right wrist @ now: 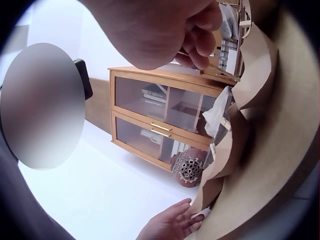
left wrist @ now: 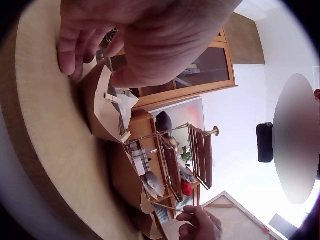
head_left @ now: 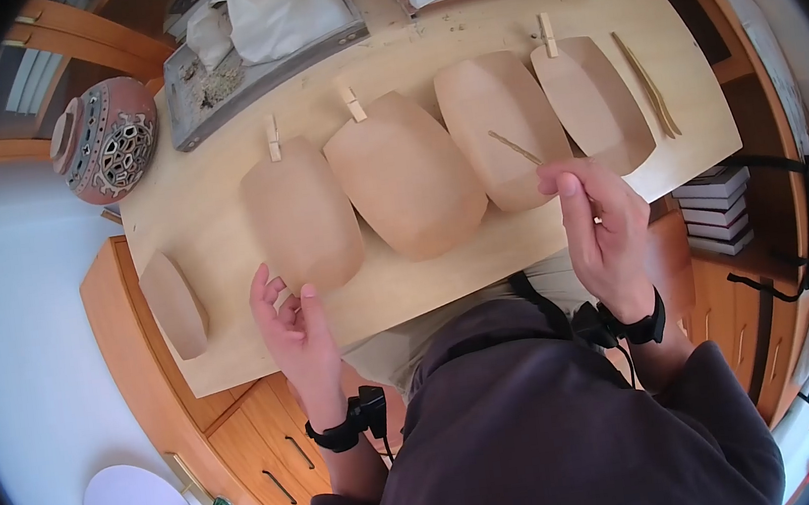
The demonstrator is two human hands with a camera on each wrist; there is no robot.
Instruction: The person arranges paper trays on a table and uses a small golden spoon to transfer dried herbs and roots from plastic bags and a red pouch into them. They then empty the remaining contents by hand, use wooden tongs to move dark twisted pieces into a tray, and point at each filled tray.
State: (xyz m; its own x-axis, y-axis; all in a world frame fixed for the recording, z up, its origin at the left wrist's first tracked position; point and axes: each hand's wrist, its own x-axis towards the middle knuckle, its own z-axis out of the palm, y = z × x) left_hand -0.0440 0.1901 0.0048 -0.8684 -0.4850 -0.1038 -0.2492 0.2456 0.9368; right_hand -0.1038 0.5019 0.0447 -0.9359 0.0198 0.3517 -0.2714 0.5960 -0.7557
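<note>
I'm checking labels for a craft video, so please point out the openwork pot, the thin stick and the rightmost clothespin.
Openwork pot (head_left: 116, 146): head view, on its rounded side.
Thin stick (head_left: 514, 147): head view, middle of its visible length.
Rightmost clothespin (head_left: 547, 35): head view, on its middle.

The stick (head_left: 515, 147), thin and brown, is being held up by one end, slanting above the third tray (head_left: 482, 99) from the left. That tan, shallow tray is lying between the second tray (head_left: 406, 177) and the right tray (head_left: 586, 97); the left tray (head_left: 300, 214) is continuing the close row on the table (head_left: 209, 200). All four are showing raised, curving sides and cornered ends.
</note>
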